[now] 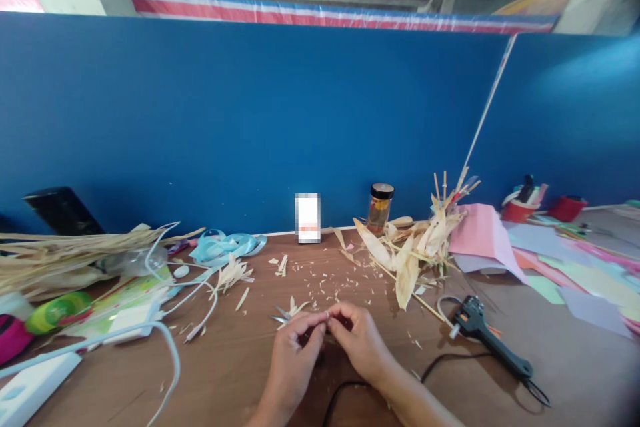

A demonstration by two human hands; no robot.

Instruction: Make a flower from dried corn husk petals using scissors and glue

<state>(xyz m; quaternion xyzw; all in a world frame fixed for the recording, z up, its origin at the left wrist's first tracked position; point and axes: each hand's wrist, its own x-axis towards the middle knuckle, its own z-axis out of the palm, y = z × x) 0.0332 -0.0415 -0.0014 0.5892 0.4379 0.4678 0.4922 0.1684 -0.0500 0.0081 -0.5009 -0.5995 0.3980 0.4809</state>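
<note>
My left hand (299, 355) and my right hand (363, 339) meet fingertip to fingertip above the front middle of the table. Both are closed in a pinch. A tiny pale bit shows where the fingertips meet, but it is too small to make out. Just beyond my left hand, the metal tips of what look like scissors (281, 317) stick out, the rest hidden by the hand. Beside them lies a pale scrap of dried corn husk (299, 307). Small husk shreds (340, 278) are scattered over the brown table (225, 380) ahead of my hands.
At right lie a black glue gun (493, 340), a bundle of dried husks (425, 247) and coloured paper (485, 237). A lidded jar (381, 208) and a phone (308, 218) stand by the blue partition (300, 113). Leftward are white cables (173, 347), blue ribbon (225, 245) and a power strip (35, 383).
</note>
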